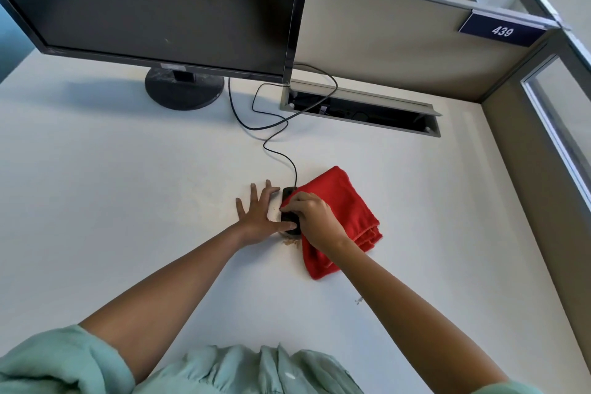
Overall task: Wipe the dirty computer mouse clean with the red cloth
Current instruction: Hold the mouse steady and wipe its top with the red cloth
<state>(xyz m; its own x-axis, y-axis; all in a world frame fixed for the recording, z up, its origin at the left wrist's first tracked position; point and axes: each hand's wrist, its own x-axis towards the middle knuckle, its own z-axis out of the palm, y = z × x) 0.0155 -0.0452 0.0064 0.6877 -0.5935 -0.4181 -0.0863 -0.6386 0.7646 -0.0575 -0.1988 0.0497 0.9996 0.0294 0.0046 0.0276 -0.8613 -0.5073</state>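
A black wired computer mouse (288, 217) lies on the white desk (128, 201), mostly covered by my hands. My left hand (260, 216) lies flat with fingers spread, its thumb pressed against the mouse's near left side. My right hand (315, 222) pinches a corner of the red cloth (343, 201) and presses it onto the mouse's top. The rest of the cloth lies folded on the desk to the right of the mouse. Brownish crumbs (291, 243) lie on the desk just in front of the mouse.
A black monitor (160, 3) on a round stand (184, 88) stands at the back left. The mouse cable (275, 137) loops back into an open cable tray (361, 109). Beige partition walls (399, 45) close off the back and right; a "439" plate (502, 30) hangs there.
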